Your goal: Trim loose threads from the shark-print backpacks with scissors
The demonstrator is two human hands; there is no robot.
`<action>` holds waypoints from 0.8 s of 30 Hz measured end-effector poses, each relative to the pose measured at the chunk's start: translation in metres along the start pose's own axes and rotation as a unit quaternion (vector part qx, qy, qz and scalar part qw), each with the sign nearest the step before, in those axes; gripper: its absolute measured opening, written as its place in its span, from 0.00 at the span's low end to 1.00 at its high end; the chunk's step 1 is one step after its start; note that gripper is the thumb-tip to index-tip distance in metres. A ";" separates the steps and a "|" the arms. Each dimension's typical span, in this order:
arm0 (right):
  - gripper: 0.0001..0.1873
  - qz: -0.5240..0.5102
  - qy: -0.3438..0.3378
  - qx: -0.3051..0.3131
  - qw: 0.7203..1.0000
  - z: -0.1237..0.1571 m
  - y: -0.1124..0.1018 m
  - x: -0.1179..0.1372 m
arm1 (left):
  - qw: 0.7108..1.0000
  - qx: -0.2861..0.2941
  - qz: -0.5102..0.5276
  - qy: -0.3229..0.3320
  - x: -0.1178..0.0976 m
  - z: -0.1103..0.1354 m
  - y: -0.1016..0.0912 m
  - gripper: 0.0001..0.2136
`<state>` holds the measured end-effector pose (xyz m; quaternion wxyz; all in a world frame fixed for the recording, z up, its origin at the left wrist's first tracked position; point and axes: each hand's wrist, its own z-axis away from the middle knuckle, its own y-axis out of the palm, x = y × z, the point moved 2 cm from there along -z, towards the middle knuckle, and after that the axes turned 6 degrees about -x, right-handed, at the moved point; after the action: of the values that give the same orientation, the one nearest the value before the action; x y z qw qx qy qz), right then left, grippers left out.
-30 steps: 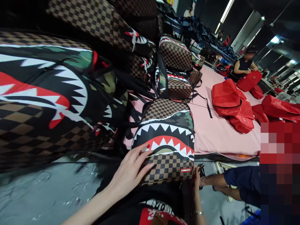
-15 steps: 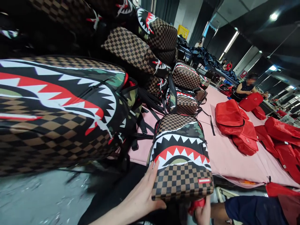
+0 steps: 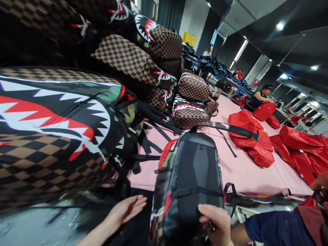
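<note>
A backpack shows its black padded back, with camouflage and checkered fabric along its left side. One strap stretches from its top over the pink table toward the red bags. My right hand grips the backpack at its lower right, thumb on the back panel and fingers curled. Left of the backpack, my left hand is open with fingers stretched out, apart from it and holding nothing. Beside my left arm lies a large checkered backpack with a shark-mouth print.
More checkered backpacks are piled at the left and back. Red bags lie on the pink table. A co-worker sits at the far side, and another person's dark blue clothing shows at lower right.
The backpack has been turned from its shark-print front to its black back. My left hand has let go and moved left. My right hand has come up onto the back panel.
</note>
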<state>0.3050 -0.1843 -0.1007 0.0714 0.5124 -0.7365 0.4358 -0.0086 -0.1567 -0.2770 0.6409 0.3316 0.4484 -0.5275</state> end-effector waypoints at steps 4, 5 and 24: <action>0.22 0.031 0.082 -0.019 0.996 0.013 0.015 -0.013 | 0.979 -0.090 0.172 -0.060 -0.031 -0.011 -0.035 0.13; 0.21 0.041 0.100 -0.017 0.994 0.019 0.018 -0.016 | 0.980 -0.107 0.166 -0.026 -0.048 -0.013 -0.034 0.15; 0.15 0.013 0.226 -0.096 0.969 0.084 0.016 0.012 | 0.982 0.123 -0.040 0.138 -0.195 -0.071 0.096 0.21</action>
<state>0.3152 -0.2509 -0.1546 0.2791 0.3816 -0.7464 0.4684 0.0608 0.0027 -0.1279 0.5053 0.4592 0.4770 -0.5534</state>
